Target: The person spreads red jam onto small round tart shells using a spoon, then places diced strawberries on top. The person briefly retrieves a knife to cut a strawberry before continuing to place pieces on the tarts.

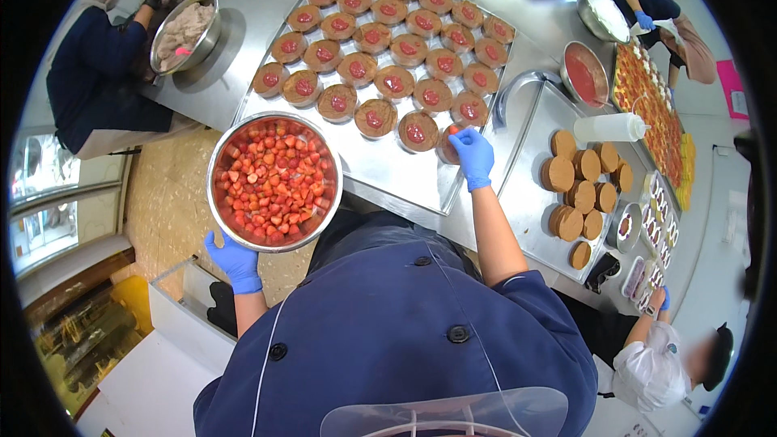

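My left hand (232,263), in a blue glove, grips the lower left side of a steel bowl (299,244). Cut strawberries (271,182) fill much of that bowl, which is held in front of the table edge. My right hand (474,152), also gloved in blue, is closed in a pinch over a round chocolate cake cup (447,146) at the near right end of the rows. A bit of red strawberry shows at its fingertips. Many similar cake cups (374,117), each with red filling in the middle, stand in rows on a metal tray (368,168).
On the right, another tray (522,218) carries stacked brown cake rounds (581,194) and a white squeeze bottle (607,128). Behind it stands a bowl of red sauce (584,73). Co-workers work at far left, far right and lower right. A bowl of pinkish cream (184,32) is at left.
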Demonstrator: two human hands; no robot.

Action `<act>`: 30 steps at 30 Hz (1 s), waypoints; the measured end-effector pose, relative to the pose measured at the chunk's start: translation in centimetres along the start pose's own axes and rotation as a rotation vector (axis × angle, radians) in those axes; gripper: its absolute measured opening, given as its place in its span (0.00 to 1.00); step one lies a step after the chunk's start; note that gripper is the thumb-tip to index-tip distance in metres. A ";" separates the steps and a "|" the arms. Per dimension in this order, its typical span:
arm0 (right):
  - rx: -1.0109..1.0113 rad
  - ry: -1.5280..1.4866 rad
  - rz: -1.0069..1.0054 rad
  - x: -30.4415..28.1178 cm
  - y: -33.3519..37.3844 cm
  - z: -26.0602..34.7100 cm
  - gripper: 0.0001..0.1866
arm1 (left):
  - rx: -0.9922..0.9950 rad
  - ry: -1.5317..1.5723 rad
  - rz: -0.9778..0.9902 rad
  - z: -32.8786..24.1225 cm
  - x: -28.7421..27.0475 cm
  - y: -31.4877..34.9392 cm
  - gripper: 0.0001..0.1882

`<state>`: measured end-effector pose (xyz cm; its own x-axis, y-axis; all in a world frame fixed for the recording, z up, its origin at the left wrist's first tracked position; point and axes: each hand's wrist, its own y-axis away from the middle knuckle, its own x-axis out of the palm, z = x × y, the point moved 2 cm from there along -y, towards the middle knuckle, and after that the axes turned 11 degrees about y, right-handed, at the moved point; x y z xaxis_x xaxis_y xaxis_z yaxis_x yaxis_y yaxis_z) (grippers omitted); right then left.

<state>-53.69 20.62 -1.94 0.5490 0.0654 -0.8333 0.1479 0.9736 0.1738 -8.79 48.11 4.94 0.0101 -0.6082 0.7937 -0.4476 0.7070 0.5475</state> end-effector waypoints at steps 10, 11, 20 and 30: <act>-0.005 0.289 -0.107 2.8 1.0 0.4 0.14 | -0.140 0.007 -0.048 -1.5 -2.7 -4.5 0.42; -0.024 0.346 -0.112 2.1 1.2 0.8 0.14 | -0.145 -0.031 -0.050 -1.5 -2.9 -5.0 0.42; -0.962 0.068 0.013 5.0 11.4 20.0 0.08 | -0.210 0.011 -0.120 -1.6 -3.7 -6.7 0.36; -1.049 0.880 0.375 17.1 15.2 26.5 0.05 | -0.186 0.026 -0.141 -1.8 -4.5 -8.3 0.30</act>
<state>-20.22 30.75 0.40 -0.3218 0.0861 -0.9429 -0.7731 0.5511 0.3142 -3.50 45.59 -2.72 0.0854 -0.6978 0.7112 -0.2678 0.6715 0.6909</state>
